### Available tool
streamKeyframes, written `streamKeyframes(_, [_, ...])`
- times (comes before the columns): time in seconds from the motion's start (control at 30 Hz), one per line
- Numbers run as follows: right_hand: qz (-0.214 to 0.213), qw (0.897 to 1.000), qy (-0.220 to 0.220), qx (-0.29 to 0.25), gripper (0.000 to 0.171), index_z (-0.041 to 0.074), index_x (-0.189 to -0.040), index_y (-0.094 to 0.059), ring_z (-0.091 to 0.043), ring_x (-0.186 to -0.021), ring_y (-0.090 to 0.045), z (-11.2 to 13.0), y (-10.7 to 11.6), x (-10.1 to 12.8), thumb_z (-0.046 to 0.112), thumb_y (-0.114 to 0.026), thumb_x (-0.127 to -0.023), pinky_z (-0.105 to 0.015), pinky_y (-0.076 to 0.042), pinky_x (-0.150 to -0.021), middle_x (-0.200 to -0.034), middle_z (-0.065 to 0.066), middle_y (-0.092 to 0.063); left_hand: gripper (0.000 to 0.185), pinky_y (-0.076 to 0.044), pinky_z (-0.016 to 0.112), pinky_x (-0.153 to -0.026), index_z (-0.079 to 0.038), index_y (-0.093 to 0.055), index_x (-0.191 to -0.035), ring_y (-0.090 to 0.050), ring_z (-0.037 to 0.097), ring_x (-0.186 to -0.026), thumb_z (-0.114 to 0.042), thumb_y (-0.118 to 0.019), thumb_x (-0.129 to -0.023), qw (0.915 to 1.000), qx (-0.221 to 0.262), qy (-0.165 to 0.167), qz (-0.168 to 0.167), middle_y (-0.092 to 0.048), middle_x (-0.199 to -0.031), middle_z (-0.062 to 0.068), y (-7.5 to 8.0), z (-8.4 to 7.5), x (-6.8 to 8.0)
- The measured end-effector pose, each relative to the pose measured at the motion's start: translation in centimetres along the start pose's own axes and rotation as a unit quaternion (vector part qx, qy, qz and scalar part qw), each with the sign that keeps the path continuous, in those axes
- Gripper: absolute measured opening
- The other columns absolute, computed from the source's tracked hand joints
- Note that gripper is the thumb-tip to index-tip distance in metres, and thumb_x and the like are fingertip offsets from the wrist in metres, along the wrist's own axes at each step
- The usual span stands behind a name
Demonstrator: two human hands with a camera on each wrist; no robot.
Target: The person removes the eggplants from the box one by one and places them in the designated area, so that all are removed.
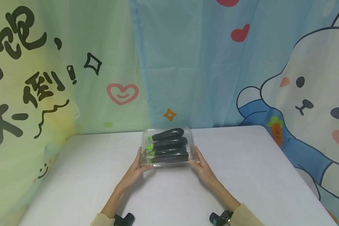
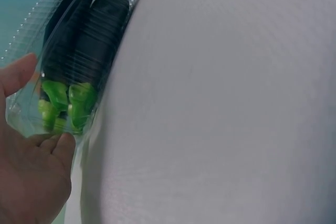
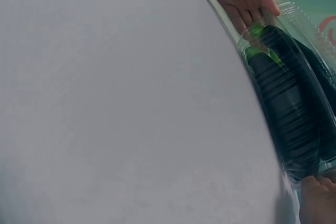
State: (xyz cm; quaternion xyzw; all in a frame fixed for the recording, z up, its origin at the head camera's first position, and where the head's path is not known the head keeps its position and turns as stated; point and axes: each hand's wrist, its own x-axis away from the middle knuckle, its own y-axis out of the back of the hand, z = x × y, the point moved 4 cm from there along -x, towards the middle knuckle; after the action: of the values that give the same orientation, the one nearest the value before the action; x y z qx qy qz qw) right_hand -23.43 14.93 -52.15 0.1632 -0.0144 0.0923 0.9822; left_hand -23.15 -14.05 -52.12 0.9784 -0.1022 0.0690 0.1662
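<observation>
A clear plastic clamshell box [image 1: 190,137] holds several dark eggplants [image 1: 170,144] lying side by side, their green stem ends toward the left. My left hand [image 1: 134,172] grips the box's left end. In the left wrist view, the thumb [image 2: 20,73] of that hand is on one side of the box and the fingers are at its lower edge, near the green stems. The opposite end is held by my right hand [image 1: 203,171]. Part of the right hand [image 3: 318,203] shows by the box's near corner in the right wrist view. The box is near the table's far edge.
A white table [image 1: 169,197] spreads beneath both arms. Behind it hangs a printed curtain [image 1: 175,62] with hearts, dark lettering and a cartoon animal. Each wrist wears a small black camera, the left one [image 1: 125,219] and the right one [image 1: 221,217].
</observation>
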Motion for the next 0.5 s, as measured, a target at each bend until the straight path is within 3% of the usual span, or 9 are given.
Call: streamKeyframes(0.5, [-0.002,1.0,-0.003,-0.02,0.074,0.005,-0.156,-0.003,-0.041,-0.15,-0.005,1.2,0.0,0.2,0.025,-0.047,-0.1,-0.056,-0.006,-0.122,-0.162,-0.022,-0.006,0.089,-0.004,0.065,-0.117,-0.024,0.005,-0.157,-0.001,0.037,-0.152,-0.043,-0.054,-0.094,0.9999,-0.011,-0.006,-0.008,0.004,-0.165,0.008,-0.1,-0.2,0.1])
